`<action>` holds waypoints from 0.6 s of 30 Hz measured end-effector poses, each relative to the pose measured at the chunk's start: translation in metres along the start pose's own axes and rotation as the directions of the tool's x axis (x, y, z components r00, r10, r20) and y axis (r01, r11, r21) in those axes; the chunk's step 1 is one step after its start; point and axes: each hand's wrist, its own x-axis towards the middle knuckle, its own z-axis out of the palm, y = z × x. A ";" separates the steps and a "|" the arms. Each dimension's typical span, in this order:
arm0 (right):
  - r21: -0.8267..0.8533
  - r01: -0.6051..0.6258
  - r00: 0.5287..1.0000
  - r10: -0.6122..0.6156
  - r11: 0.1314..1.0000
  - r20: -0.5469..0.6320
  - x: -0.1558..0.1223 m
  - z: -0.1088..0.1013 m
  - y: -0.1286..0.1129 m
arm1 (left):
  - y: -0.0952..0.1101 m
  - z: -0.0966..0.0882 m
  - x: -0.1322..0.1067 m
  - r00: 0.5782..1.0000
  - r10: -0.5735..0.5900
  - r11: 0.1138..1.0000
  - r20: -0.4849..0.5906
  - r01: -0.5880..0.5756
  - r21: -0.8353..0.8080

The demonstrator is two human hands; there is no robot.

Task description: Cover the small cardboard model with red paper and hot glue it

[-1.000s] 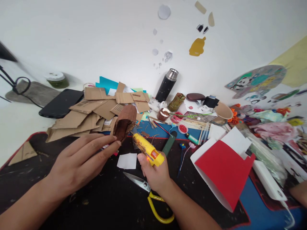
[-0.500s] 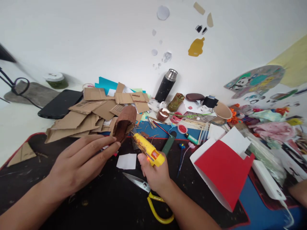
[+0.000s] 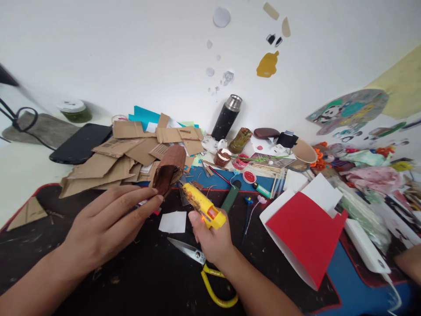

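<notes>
Between the fingers of my left hand (image 3: 108,219) is the lower edge of a brown curved cardboard piece (image 3: 173,164), whose hollow inside faces me. My right hand (image 3: 213,237) is wrapped around a yellow glue gun (image 3: 204,204) with a small orange light glowing near my thumb. The nozzle points up and left, close to the right edge of the cardboard piece; whether they touch I cannot tell. Below the hands, yellow-handled scissors (image 3: 210,272) lie on the black mat (image 3: 141,281), partly under my right hand. A small white paper piece (image 3: 173,222) lies between my hands.
Cardboard scraps (image 3: 101,162) pile up at the back left beside a black tablet-like slab (image 3: 80,142). A black flask (image 3: 226,118) stands against the wall. Folded red card (image 3: 302,232) lies to the right, near a white device with a cord (image 3: 366,245). Another person's arm (image 3: 408,263) shows at the right edge.
The whole view has shifted very slightly. Both hands keep their hold on the cardboard piece and the glue gun, in nearly the same position.
</notes>
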 end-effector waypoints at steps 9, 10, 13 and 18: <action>-0.007 0.015 1.000 -0.015 1.000 -0.015 -0.001 0.000 -0.002 | 0.000 0.005 -0.003 0.999 -0.037 0.999 -0.022 0.037 0.005; -0.014 0.010 1.000 -0.010 1.000 -0.014 -0.001 0.000 -0.002 | 0.000 0.005 -0.002 0.999 -0.036 0.999 -0.021 0.036 0.004; -0.035 -0.008 1.000 0.008 0.999 -0.015 -0.001 -0.001 -0.002 | 0.001 0.003 0.001 0.999 -0.031 0.999 -0.015 0.032 0.007; -0.033 -0.014 1.000 0.014 0.999 -0.021 -0.001 0.000 0.000 | 0.001 0.002 0.002 0.999 -0.036 0.999 -0.011 0.036 -0.008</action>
